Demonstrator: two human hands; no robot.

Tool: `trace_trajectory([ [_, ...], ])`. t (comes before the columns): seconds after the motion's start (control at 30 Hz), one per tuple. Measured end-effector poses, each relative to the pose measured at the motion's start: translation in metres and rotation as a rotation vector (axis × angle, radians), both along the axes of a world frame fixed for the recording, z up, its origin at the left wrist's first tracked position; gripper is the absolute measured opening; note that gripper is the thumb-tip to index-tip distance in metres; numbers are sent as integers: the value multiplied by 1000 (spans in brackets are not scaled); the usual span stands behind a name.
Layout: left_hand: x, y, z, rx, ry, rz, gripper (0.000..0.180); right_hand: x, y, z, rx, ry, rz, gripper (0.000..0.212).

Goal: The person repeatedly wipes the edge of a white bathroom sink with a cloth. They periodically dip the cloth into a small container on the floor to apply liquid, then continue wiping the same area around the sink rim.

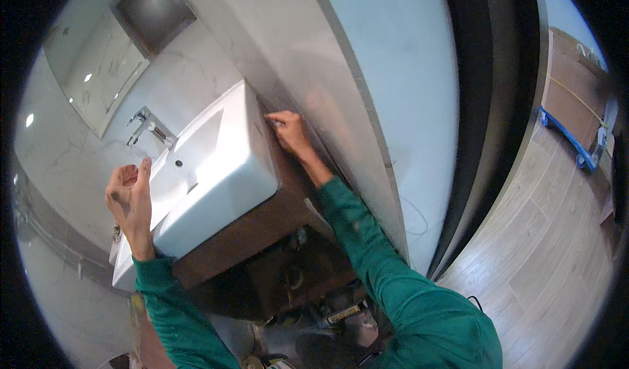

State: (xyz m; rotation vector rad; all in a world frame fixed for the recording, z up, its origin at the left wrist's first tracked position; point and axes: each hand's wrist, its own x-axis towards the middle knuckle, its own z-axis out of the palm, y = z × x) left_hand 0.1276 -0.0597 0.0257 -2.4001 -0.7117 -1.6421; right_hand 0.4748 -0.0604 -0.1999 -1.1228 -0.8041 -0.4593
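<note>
A white rectangular washbasin (228, 180) with a chrome tap (152, 128) sits on a brown vanity cabinet (229, 235). My left hand (130, 202) is raised in front of the bowl, over its near left part. Its fingers are bent and the thumb stands apart from them; I see nothing held, and a dark smudge marks the skin. On the other side, my right hand (293, 135) reaches into the narrow gap between the basin's right end and the wall. There the forefinger points toward the basin's edge while the other fingers curl in, with a small pale bit between them that I cannot identify.
A marbled wall with a mirror (98, 74) rises behind the basin. To the right stand a wall edge (367, 107) and a pale blue panel (409, 107). Below the cabinet lie several dim items. Wood-look flooring (517, 251) and a brown carton (573, 81) are farther right.
</note>
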Motion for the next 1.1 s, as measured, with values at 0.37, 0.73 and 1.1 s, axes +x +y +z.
trace_trajectory([
  [0.37, 1, -3, -2, -7, -11, 6, 42, 29, 24, 18, -47, 79, 65, 44],
  [0.73, 3, -12, -1, -13, -14, -59, 40, 27, 15, 30, -134, 210, 150, 42],
  [1.1, 2, -6, 0, -52, 15, -24, 42, -49, -48, -21, 145, 223, 238, 23],
])
